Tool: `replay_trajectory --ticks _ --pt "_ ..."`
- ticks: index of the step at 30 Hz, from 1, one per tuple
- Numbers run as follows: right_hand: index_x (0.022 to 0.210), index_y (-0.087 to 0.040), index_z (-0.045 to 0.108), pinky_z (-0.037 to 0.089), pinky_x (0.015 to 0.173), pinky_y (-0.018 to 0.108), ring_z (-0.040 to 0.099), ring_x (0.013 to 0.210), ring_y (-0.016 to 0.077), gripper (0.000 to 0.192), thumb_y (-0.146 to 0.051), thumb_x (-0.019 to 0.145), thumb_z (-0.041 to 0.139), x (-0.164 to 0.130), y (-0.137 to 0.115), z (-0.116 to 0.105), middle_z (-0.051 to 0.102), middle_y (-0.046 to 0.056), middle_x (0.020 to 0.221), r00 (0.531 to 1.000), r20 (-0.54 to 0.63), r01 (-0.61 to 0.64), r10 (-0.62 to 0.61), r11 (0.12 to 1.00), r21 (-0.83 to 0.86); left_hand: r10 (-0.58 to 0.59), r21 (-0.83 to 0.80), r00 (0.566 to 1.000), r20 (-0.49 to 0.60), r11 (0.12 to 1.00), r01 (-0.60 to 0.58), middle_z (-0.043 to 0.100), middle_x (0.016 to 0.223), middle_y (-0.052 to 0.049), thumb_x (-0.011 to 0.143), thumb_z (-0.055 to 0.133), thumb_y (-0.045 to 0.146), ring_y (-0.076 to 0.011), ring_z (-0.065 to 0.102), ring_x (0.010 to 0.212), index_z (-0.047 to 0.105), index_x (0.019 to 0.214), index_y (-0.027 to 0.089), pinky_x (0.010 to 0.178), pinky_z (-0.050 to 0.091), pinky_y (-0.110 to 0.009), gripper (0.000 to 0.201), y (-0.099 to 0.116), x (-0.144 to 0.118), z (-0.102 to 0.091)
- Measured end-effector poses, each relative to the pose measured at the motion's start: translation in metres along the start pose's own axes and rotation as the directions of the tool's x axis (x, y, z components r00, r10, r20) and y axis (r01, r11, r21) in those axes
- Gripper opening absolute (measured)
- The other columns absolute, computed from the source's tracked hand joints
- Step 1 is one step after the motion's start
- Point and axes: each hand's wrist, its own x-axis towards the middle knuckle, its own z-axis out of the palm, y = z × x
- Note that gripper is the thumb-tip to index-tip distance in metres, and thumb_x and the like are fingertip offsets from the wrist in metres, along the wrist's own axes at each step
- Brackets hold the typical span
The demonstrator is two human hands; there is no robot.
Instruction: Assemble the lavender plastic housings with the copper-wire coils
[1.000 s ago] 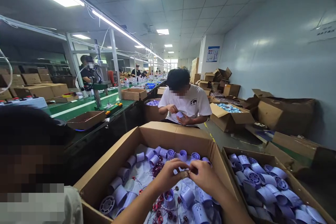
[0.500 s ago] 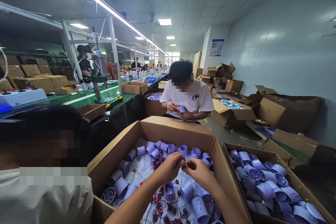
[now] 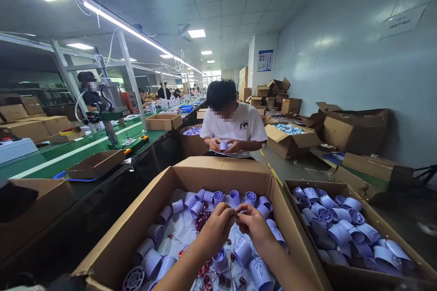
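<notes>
My left hand (image 3: 217, 226) and my right hand (image 3: 253, 225) meet fingertip to fingertip above an open cardboard box (image 3: 221, 163). Both are closed in a pinch. Whatever lies between the fingers is small and mostly hidden, so I cannot make out its kind. Below them a lilac plastic cylinder (image 3: 242, 251) and another upright lilac cylinder (image 3: 220, 261) rest on white plastic sheeting (image 3: 182, 225). Small dark red round parts with thin wires (image 3: 206, 278) lie loose around these. More lilac cylinders line the box's sides.
A second box (image 3: 341, 193) at right is heaped with lilac cylinders. Across from me a person (image 3: 235, 122) in a white shirt holds a lilac cylinder. On the left runs a green workbench (image 3: 85, 148) with a press (image 3: 111, 113). Cardboard boxes (image 3: 355, 132) stand along the wall.
The person at my near left has almost left the view as my view shifted. My hands stay together, pinching. The person opposite has lowered and turned the lilac cylinder.
</notes>
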Motion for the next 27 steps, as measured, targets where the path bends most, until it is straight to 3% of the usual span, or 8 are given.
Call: replay_trajectory --ticks 7,16,23,27 --pt "0.056 -0.021 0.054 0.025 0.045 0.022 0.033 0.043 0.007 0.018 -0.02 0.045 0.068 -0.012 -0.003 0.009 0.045 -0.008 0.043 0.999 -0.016 0.041 -0.038 0.974 0.221 0.162 0.19 0.981 -0.105 0.972 -0.14 0.06 0.087 -0.008 0.096 0.037 0.021 -0.0187 0.055 0.081 0.06 0.096 0.018 0.072 0.051 -0.031 0.024 0.004 -0.003 0.0" --pt "0.057 -0.022 0.061 0.03 0.048 0.024 0.042 0.05 0.0104 0.017 -0.017 0.046 0.073 -0.025 -0.002 0.015 0.054 -0.004 0.055 0.992 0.127 -0.034 -0.021 0.909 0.416 0.191 0.03 0.94 -0.282 0.981 -0.19 0.06 0.08 -0.006 0.095 0.038 0.017 -0.014 0.056 0.073 0.056 0.09 0.017 0.064 0.05 -0.023 0.019 0.01 0.001 0.002" --pt "0.06 -0.023 0.06 0.033 0.05 0.027 0.04 0.049 0.0124 0.013 -0.024 0.055 0.072 -0.03 -0.001 0.017 0.049 -0.004 0.052 0.988 0.116 0.05 -0.104 0.916 0.399 0.273 0.185 0.945 -0.18 0.953 -0.24 0.064 0.086 -0.009 0.095 0.038 0.017 -0.0177 0.057 0.081 0.061 0.103 0.018 0.071 0.053 -0.028 0.025 0.01 -0.005 0.0" --pt "0.066 -0.024 0.059 0.04 0.056 0.029 0.049 0.056 0.0155 0.015 -0.034 0.062 0.069 -0.02 0.01 0.009 0.054 -0.002 0.061 0.986 0.03 0.142 -0.165 0.917 0.374 0.343 0.214 0.935 -0.088 0.924 -0.318 0.067 0.094 -0.01 0.093 0.043 0.016 -0.0197 0.06 0.09 0.058 0.117 0.02 0.079 0.054 -0.031 0.028 0.012 -0.006 0.0"
